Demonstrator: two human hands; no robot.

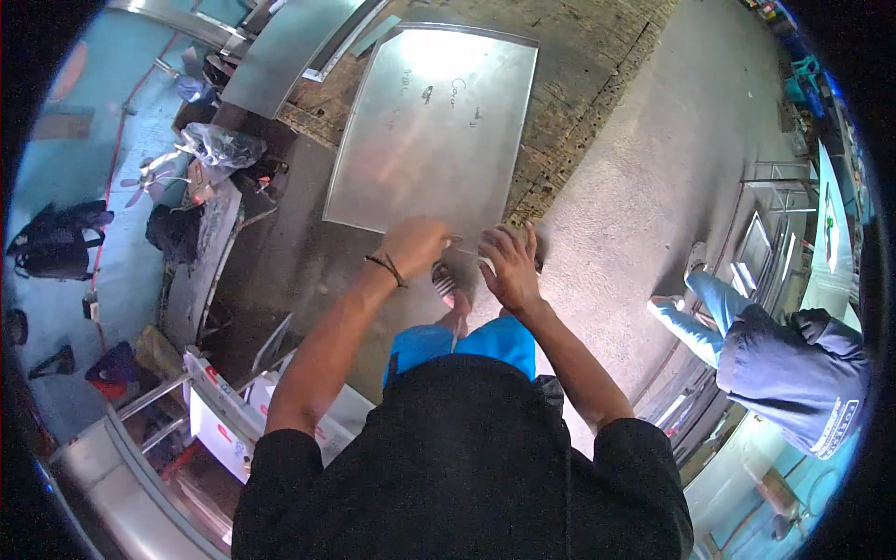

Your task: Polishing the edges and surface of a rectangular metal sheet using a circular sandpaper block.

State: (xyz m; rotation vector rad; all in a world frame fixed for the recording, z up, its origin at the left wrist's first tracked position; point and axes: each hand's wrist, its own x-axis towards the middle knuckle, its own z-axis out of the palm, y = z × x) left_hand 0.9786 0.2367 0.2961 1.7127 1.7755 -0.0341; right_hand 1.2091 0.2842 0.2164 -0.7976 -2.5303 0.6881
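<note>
Worktable [571,117], metal panel [434,135] perhaps against left hand [415,248]

Upper left of frame: grey metal sheet [289,58], crumpled clear plastic bag [221,147] below it; small fan [155,175] just left of bag. Far left: black bag [61,241] against light-blue wall [131,299]. Lower left: white box [213,422] with red print, beside metal tubing [155,397]. Right: another person [779,373] in dark top and blue jeans, near metal frames [775,183]. Pale concrete floor [644,168] right of centre. Teal item [803,79] near upper-right rim, too blurred to name surely.
</note>
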